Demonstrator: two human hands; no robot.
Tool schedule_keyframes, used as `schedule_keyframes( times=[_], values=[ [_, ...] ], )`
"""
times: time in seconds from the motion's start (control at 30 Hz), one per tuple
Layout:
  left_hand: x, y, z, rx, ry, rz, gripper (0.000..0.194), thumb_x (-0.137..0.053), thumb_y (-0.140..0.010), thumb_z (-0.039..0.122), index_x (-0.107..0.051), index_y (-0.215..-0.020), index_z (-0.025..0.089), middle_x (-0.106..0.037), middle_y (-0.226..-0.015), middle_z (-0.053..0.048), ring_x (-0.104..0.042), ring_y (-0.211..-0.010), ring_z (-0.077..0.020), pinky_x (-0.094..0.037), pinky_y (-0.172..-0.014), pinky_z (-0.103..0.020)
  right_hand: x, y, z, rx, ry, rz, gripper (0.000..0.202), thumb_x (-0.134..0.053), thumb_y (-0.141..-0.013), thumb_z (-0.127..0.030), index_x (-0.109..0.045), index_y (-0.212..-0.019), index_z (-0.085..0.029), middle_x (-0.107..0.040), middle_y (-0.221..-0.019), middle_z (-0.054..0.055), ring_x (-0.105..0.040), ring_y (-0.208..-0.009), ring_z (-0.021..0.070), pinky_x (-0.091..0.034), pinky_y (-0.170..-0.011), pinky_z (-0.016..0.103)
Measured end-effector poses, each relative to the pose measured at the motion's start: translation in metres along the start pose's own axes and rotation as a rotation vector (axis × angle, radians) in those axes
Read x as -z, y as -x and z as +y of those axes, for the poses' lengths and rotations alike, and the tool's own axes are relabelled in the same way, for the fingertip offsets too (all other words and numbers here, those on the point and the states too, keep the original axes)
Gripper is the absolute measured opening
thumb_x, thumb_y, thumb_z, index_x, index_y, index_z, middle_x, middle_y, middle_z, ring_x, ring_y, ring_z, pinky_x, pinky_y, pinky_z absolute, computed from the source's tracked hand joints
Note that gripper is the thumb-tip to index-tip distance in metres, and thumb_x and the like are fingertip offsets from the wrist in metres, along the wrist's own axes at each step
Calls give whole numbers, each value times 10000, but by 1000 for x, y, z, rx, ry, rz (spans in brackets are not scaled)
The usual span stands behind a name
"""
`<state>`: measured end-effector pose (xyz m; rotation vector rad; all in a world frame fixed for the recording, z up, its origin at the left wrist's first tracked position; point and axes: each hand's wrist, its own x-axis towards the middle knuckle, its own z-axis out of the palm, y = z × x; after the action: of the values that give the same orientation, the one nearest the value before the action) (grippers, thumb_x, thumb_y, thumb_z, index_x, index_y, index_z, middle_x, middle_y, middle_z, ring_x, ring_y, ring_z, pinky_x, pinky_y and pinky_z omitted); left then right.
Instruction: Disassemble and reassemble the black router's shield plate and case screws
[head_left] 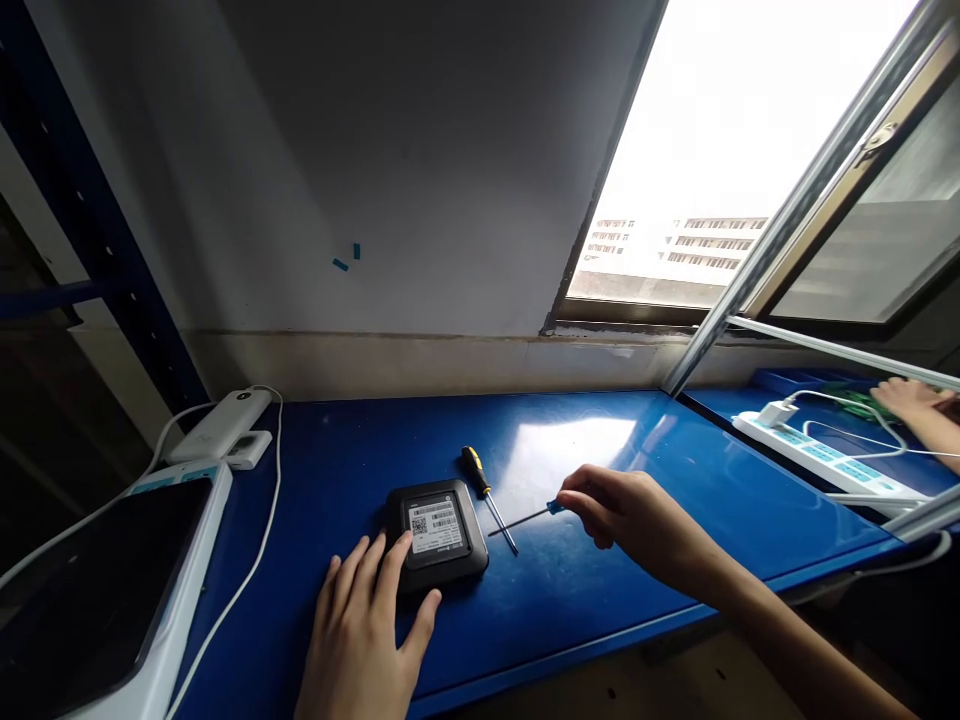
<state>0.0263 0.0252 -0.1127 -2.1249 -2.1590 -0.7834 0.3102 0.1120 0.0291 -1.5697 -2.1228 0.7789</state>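
A black square device (476, 548) with a white printed label lies flat on the blue table. My left hand (367, 630) rests at its near left side, fingers spread, with fingertips on or beside its edge. In my right hand (615, 505) is a screwdriver (525, 520) with a blue handle, mostly hidden by the closed fingers. Its thin shaft points left, with the tip close to the device's right side. A second screwdriver (475, 472), yellow and black, lies just beyond, its shaft crossing behind the held one in the view.
At the left, a dark-screened phone (97, 590) lies on a white power strip (222, 492), with a white power bank (229, 425) and cable behind. Across a metal frame (705, 350) at right are another power strip (832, 460) and another person's hand (911, 398).
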Motion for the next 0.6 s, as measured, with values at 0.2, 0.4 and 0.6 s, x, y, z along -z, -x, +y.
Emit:
schedule_keyframes(
  times=[0.2, 0.4, 0.6],
  values=[
    [-1, 1, -1, -11, 0, 3, 551, -470, -979, 563, -594, -1425, 263, -657, -1418, -96, -561, -1367, -351, -435, -1139, -622, -6, -4, 6, 1, 33, -38, 432, -546, -930, -617, -717, -911, -221, -659, -615, 0, -619, -555, 155, -481, -552, 273],
    [1, 0, 2, 4, 18, 5, 535, -463, -975, 548, -618, -1400, 262, -669, -1401, -96, -573, -1354, -353, -444, -1129, -629, -8, -7, 7, 2, 110, -49, 452, -544, -936, -625, -726, -909, -212, -663, -600, 9, -608, -533, 157, -448, -523, 270],
    [8, -3, 8, 35, 41, 17, 543, -464, -954, 555, -654, -1361, 249, -688, -1371, -111, -589, -1336, -364, -454, -1113, -640, -7, -5, 6, 38, 93, -32, 472, -545, -935, -648, -728, -935, -213, -671, -620, 10, -612, -538, 153, -459, -522, 268]
  ],
)
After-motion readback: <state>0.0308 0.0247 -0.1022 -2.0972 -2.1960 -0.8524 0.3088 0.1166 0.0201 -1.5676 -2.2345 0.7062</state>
